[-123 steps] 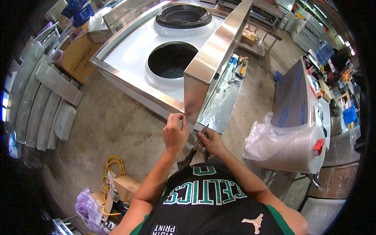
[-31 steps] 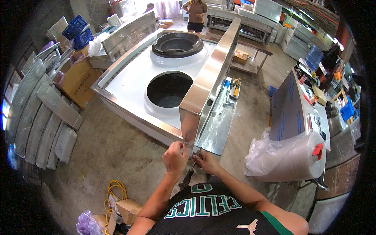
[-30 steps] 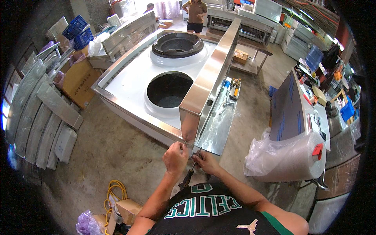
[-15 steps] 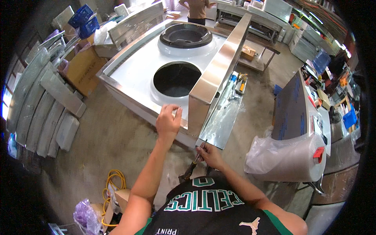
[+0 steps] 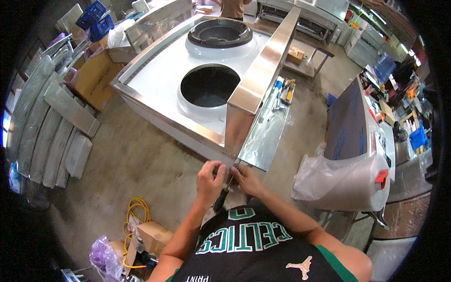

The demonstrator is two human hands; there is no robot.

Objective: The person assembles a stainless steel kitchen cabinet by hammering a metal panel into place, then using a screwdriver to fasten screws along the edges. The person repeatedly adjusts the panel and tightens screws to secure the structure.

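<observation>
My right hand [image 5: 247, 180] pinches the metal shaft of a screwdriver [image 5: 221, 200], whose dark handle hangs down toward my body while its tip points up and away. Just to the left, close to the shaft but apart from that hand, my left hand [image 5: 209, 181] has its fingers curled together; whatever lies between them is too small to make out. Both hands are in front of the near corner of a steel wok range [image 5: 197, 126], which has a white top and two round burner openings. Its tall steel back panel [image 5: 238, 123] rises along the right side.
A narrow metal shelf [image 5: 263, 149] with tools runs behind the panel. A bubble-wrap roll [image 5: 350, 185] and a cluttered workbench [image 5: 386, 136] stand at right. Wrapped panels [image 5: 51, 129] lean at left. A yellow cord [image 5: 136, 207] lies on the floor near a cardboard box [image 5: 155, 237]. Another person stands at the back.
My left hand has come down from the range's edge to beside my right hand. The right hand with the screwdriver has shifted slightly left, and the view has moved a little.
</observation>
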